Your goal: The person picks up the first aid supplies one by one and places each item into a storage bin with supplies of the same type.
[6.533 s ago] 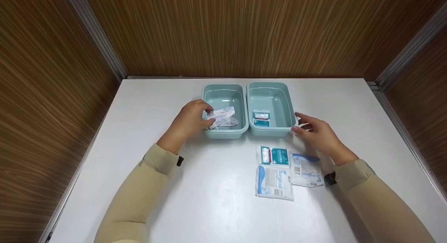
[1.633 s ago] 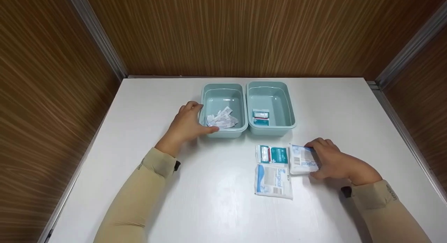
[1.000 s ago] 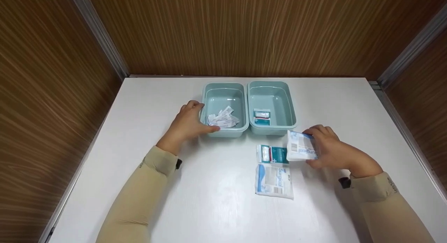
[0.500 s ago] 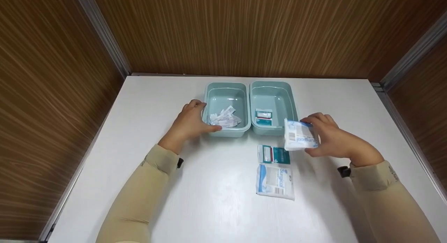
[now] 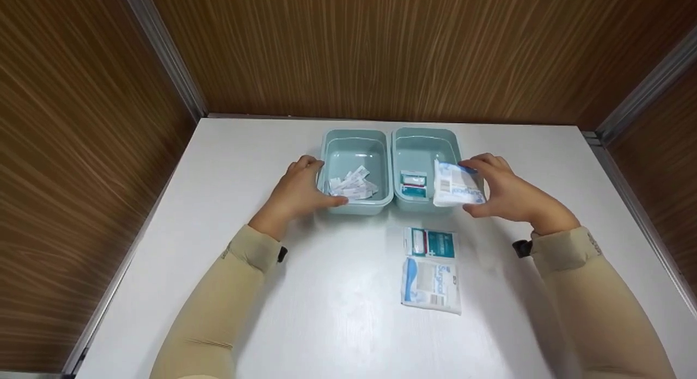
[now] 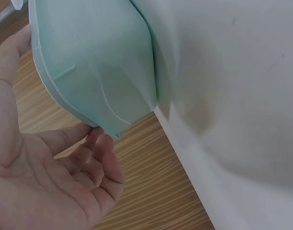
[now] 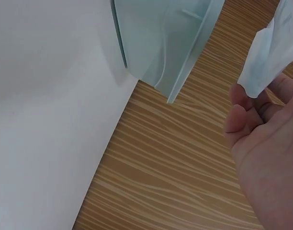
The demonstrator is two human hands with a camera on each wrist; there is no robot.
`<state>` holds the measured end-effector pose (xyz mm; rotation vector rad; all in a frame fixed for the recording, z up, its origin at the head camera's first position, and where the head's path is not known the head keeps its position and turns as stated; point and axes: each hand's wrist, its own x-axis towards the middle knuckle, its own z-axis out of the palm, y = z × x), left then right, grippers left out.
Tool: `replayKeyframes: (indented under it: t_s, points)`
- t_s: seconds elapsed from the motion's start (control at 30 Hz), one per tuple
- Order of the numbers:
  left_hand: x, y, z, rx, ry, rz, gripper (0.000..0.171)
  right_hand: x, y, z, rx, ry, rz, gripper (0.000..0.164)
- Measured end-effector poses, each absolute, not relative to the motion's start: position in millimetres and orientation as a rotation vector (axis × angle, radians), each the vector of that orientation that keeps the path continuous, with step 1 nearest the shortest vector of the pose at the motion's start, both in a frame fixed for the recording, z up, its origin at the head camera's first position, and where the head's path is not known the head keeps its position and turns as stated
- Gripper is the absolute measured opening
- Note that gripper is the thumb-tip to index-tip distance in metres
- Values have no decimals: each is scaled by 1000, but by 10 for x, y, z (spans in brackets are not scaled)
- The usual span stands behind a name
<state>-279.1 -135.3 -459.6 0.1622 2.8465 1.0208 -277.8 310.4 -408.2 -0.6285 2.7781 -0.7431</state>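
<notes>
My right hand [image 5: 509,194] pinches a white-and-blue packet labelled "Surgical" [image 5: 456,184] between thumb and fingers. The packet hangs over the right front part of the right pale green tub [image 5: 416,205], above its rim. Inside that tub lies a small teal-and-white packet [image 5: 414,184]. At the front left corner of the left tub [image 5: 359,206], my left hand [image 5: 297,191] rests thumb and fingers against the rim. In the left wrist view, the index fingertip touches the tub's edge [image 6: 65,98] and the other fingers curl loosely. Several white paper strips [image 5: 356,185] are heaped in the left tub.
In front of the right tub, a teal-and-white packet [image 5: 430,243] lies flat on the white table [image 5: 337,324], with another "Surgical" packet [image 5: 431,285] nearer me. The two tubs stand side by side. Wood-grain walls [image 5: 359,52] enclose the table at back and sides.
My right hand has lifted the "Surgical" packet from the table and carried it forward over the right tub. Earlier, my left hand moved from the strips to the left tub's rim; the strips lie more heaped.
</notes>
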Motion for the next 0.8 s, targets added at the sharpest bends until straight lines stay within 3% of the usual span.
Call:
replayKeyframes:
  t_s: [0.4,0.8]
  points:
    - [-2760,-1354,-4615,190,2863,1000,118,-3148,2947,-4152,-502,2752,-870,91]
    - [-2743,-1324,-4605,210,2857,1009,118,-3240,2945,-4217,-500,2752,-882,87]
